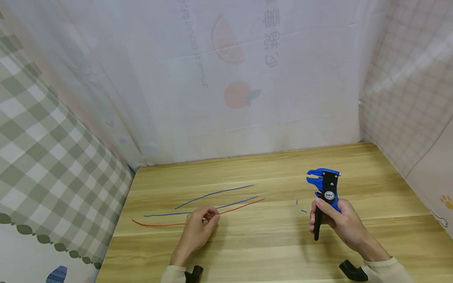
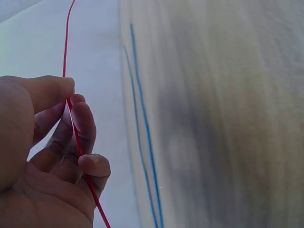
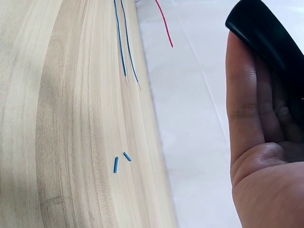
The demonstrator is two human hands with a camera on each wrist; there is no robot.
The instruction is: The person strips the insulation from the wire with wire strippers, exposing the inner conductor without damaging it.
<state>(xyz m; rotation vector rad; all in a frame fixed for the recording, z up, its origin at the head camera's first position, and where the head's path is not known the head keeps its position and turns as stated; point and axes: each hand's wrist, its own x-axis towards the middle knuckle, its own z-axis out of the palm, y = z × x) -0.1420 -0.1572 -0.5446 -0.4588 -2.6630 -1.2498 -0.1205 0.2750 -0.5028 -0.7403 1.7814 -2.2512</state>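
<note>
In the head view my left hand pinches a red wire between thumb and fingers. The wire runs out on both sides of the hand, and the left wrist view shows the red wire crossing the palm. My right hand grips a blue and black wire stripper by its handles, head upward. Only a black handle of it shows in the right wrist view. Two blue wires lie on the table beyond the left hand. Their near ends show bare metal tips.
Two short blue insulation bits lie on the wooden table, left of the wire stripper. A white printed curtain stands along the table's back edge. Patterned cloth hangs at the left, and more cloth at the right.
</note>
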